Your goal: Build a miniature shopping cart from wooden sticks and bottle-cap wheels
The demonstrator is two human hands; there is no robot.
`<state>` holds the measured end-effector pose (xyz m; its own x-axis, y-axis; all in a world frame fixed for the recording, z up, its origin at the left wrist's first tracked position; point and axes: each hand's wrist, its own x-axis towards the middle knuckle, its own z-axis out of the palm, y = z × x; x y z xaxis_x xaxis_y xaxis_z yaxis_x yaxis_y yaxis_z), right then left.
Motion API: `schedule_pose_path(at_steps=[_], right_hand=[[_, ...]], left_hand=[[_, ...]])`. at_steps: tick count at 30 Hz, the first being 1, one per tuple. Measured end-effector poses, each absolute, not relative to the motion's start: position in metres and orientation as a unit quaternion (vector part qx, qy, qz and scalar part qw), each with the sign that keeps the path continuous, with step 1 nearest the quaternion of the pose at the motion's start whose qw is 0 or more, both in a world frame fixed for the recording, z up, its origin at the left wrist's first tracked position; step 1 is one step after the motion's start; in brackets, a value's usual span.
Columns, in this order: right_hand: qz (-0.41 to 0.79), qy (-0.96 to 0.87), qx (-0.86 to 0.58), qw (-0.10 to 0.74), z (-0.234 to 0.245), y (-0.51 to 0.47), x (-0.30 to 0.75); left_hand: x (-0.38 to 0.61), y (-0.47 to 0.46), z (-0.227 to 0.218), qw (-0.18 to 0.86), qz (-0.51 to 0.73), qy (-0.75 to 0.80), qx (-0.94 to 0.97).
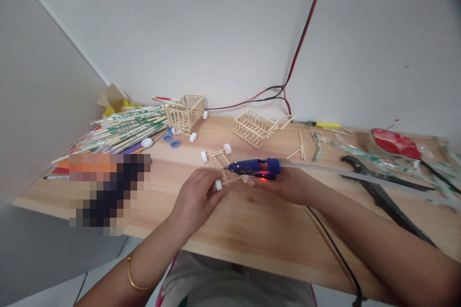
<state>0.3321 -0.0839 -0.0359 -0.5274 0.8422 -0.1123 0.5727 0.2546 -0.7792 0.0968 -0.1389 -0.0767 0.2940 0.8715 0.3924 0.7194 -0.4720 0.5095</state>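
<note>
My right hand [293, 186] is wrapped round a blue glue gun [252, 168], whose small light glows red and whose tip points left. A long clear glue stick [324, 170] runs out of its back. Under the tip lies a small wheeled frame [232, 181] of thin wooden sticks, with white wheels [204, 157] at its corners. The fingers of my left hand [194, 197] close on this frame beside its near left wheel [218, 185]. Behind it a stick basket [254, 128] with a handle rests on the table. A similar basket cart [185, 114] stands on white wheels farther left.
Wrapped chopsticks [133, 129] are heaped at the left, with blue caps [175, 143] close by. To the right lie black cutters [378, 196], a red-topped container [394, 144] and a yellow-handled tool [327, 125]. The gun's black cord [333, 244] crosses the table's front edge.
</note>
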Motion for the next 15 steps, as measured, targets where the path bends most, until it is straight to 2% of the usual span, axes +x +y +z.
schedule_pose_path(at_steps=[15], right_hand=[[0.397, -0.774, -0.467, 0.158, -0.0366, -0.0843, 0.3357]], left_hand=[[0.0968, -0.1386, -0.0759, 0.123, 0.319, 0.495, 0.799]])
